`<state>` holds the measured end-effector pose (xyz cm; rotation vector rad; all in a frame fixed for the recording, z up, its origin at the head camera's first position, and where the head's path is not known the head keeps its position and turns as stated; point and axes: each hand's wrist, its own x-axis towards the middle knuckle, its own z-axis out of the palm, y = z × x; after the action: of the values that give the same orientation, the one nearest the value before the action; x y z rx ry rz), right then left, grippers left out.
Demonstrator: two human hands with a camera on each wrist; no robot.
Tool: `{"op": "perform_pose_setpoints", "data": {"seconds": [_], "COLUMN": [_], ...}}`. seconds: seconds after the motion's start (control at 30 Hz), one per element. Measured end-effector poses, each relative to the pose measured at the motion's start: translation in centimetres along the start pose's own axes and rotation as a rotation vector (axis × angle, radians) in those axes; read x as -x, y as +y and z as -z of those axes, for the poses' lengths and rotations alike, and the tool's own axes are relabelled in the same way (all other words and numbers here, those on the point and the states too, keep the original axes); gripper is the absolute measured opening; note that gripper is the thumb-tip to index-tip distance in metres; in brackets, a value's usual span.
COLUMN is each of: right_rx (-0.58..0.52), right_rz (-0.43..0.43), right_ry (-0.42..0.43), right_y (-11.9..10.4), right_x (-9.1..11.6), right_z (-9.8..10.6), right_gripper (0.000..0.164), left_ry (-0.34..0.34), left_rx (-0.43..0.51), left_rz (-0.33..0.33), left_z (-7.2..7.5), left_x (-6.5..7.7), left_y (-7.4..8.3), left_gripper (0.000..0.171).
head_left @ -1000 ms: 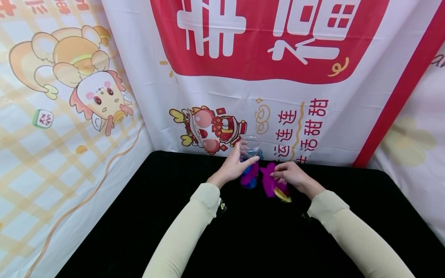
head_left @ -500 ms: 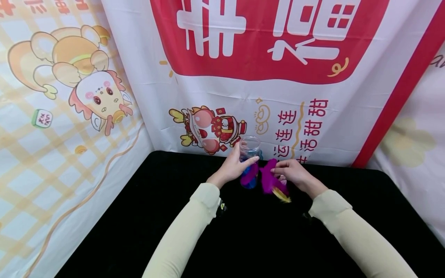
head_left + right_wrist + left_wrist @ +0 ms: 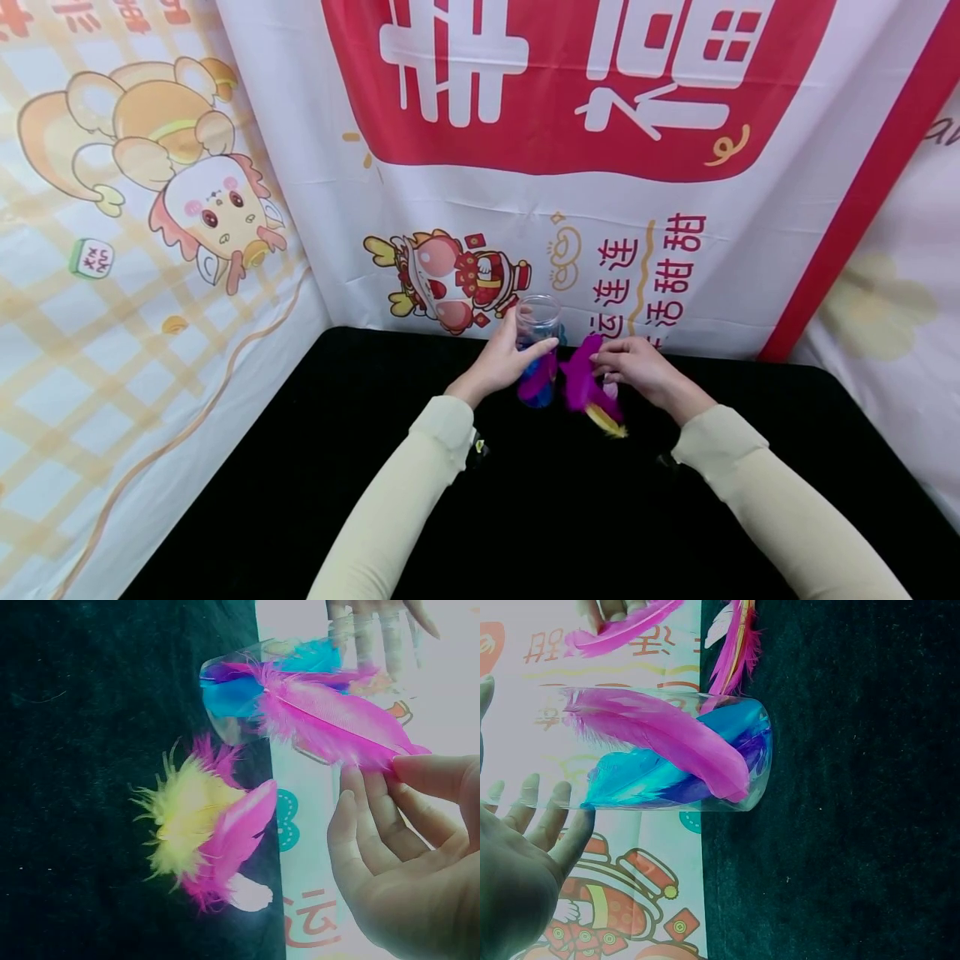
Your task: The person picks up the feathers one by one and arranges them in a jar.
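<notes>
Near the black surface's [image 3: 525,517] far edge: clear jar [image 3: 537,325], blue and purple contents [image 3: 535,388], gripped in left hand [image 3: 504,357]; purple feather [image 3: 587,352], pinched in right hand [image 3: 636,367]; yellow feather [image 3: 605,421], just beside.

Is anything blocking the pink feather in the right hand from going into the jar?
Only the side of the clear jar: the pink feather is beside it, so probably must go over the rim. The jar looks open on top, and the left hand holds its side.

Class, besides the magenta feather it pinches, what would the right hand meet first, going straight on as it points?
Probably the clear, cylindrical glass or plastic jar, though the depth between it and the right hand is hard to judge.
</notes>
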<state>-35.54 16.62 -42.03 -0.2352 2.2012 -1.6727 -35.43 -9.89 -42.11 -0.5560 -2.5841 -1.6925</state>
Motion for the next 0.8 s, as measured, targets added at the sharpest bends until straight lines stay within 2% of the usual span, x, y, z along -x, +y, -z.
{"op": "perform_pose_setpoints", "data": {"seconds": [0.33, 0.8], "right_rx": [-0.012, -0.032], "right_rz": [0.025, 0.043], "right_ry": [0.026, 0.015], "right_y": [-1.0, -2.3], "right_x": [0.4, 0.8], "right_z": [0.3, 0.6], "right_gripper": [0.01, 0.011], "left_ry": [-0.001, 0.002], "left_rx": [0.026, -0.003], "left_rz": [-0.011, -0.005], "left_z": [-0.1, -0.1], "left_x": [0.0, -0.1], "left_y": [0.0, 0.0], "left_gripper": [0.076, 0.074]}}
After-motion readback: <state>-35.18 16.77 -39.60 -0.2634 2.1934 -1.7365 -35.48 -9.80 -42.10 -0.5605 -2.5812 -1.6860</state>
